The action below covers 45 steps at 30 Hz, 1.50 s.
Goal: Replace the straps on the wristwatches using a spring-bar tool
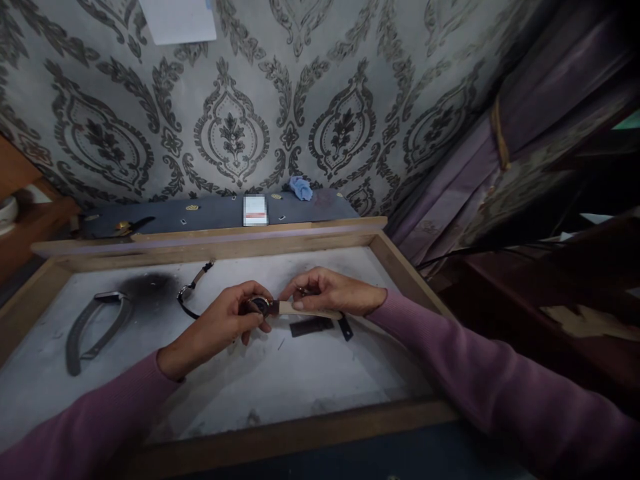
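My left hand grips a wristwatch by its round, dark-faced case. The watch strap runs to the right, its pale underside turned up and its dark end hanging lower right. My right hand is closed with thumb and fingers pinched on this strap close to the case. Just below the strap, a short dark flat piece lies on the white surface. Left of my left hand is a second watch with a thin black strap, partly hidden by the hand.
A wooden-framed tray with a white bottom surrounds everything. At its left lies a watch with a grey band. Behind the rim are a phone, a crumpled blue cloth and a dark-strapped gold item. A purple curtain hangs right.
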{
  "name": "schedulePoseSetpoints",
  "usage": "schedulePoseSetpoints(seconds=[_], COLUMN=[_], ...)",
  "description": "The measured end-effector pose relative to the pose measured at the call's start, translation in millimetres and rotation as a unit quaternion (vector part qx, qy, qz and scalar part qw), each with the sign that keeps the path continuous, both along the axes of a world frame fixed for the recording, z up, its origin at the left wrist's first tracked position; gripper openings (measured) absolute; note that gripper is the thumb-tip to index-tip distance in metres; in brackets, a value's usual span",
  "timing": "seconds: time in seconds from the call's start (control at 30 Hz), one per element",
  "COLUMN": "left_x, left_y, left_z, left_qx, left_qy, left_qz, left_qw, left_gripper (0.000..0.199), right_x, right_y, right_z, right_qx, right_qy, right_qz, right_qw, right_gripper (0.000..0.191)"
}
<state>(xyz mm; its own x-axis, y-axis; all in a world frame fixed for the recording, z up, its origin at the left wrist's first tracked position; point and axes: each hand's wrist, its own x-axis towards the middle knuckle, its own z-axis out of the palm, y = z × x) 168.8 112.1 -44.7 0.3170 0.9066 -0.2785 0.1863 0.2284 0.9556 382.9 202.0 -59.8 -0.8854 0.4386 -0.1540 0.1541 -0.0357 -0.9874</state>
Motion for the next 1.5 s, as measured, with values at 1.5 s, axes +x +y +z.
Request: schedulePoseSetpoints(seconds=[1.5], left_x=[3], left_y=[-1], left_z=[-14.9], left_qx=[-0.016], left_qy=[-0.067], left_qz=[0.033], left_qw=[0.997], left_gripper=[0.02], right_x=[-7], right_y=[-15], right_z=[3.2], right_qx=[0.148], right_qy=[-0.002], right_qz=[-0.038], right_qw=[0.988], right_gripper=[0.029])
